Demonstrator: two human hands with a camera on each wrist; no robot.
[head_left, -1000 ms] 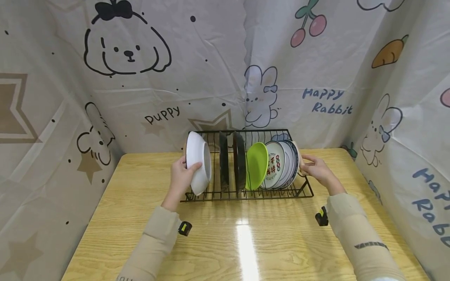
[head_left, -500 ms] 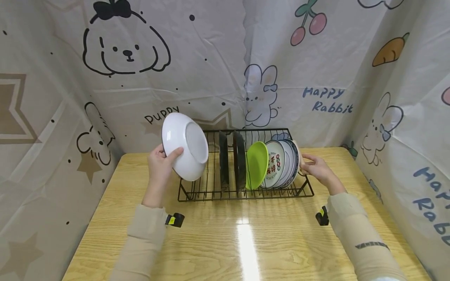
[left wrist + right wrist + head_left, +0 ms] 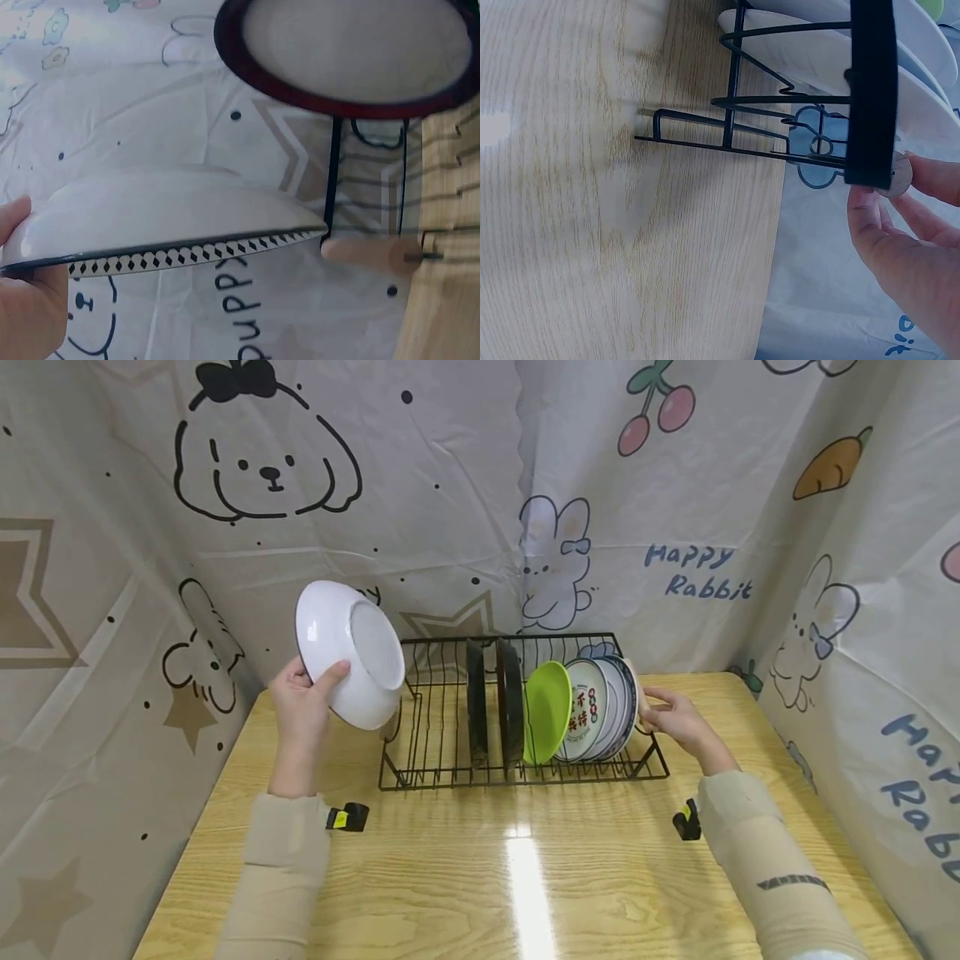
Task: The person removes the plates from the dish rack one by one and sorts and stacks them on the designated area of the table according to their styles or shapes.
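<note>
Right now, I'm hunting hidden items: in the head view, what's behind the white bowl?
Patterned curtain, one word mostly covered; a brown handle, partly covered. Anything wholly covered can't be seen.

Cartoon-printed curtains point(image 3: 450, 452) wall in a wooden table point(image 3: 420, 885), showing a star point(image 3: 13, 589) at nine o'clock and a carrot point(image 3: 832, 468) at two. Light point(image 3: 531, 893) gleams at six.

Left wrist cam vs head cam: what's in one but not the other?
Left wrist only: the black diamond band along the bowl's inner rim.

Head only: the right hand holding the right wooden handle of the rack, and the plate with Chinese characters.

Both: the left hand gripping the white bowl, the black wire rack, its left wooden handle, and the wood-grain table.
</note>
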